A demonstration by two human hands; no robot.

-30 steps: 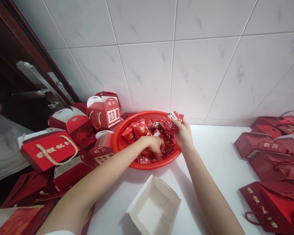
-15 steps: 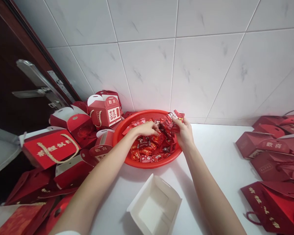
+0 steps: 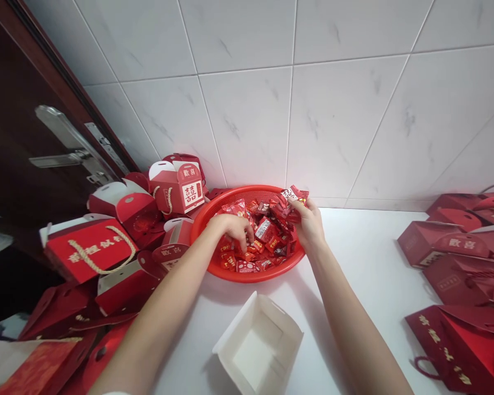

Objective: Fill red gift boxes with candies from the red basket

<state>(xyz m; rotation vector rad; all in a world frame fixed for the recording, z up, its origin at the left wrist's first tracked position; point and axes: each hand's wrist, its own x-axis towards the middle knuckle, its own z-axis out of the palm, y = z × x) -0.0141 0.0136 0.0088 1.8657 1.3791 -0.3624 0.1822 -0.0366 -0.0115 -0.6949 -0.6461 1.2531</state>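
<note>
A red plastic basket (image 3: 253, 277) stands against the wall with many wrapped candies (image 3: 265, 230) in it, mostly red. Down among these candies on the basket's left side is my left hand (image 3: 233, 226). Its fingers are bent downward and apart, with their tips touching the wrappers, and I see nothing held in them. Over the basket's right rim, my right hand (image 3: 312, 224) grips a small bunch of red candy packets (image 3: 293, 196), one with a white label. Nearer to me an open white paper box (image 3: 253, 354) sits on the white table, its inside bare.
Red gift boxes with rope handles (image 3: 91, 247) are piled on the left beside a dark door with a metal handle (image 3: 61, 159). More red boxes (image 3: 461, 343) line the right side. A tiled wall (image 3: 247, 120) closes off the back.
My left hand has shifted left and a little lower in the basket, uncovering a candy with a white label. My right hand still holds its packets in nearly the same place.
</note>
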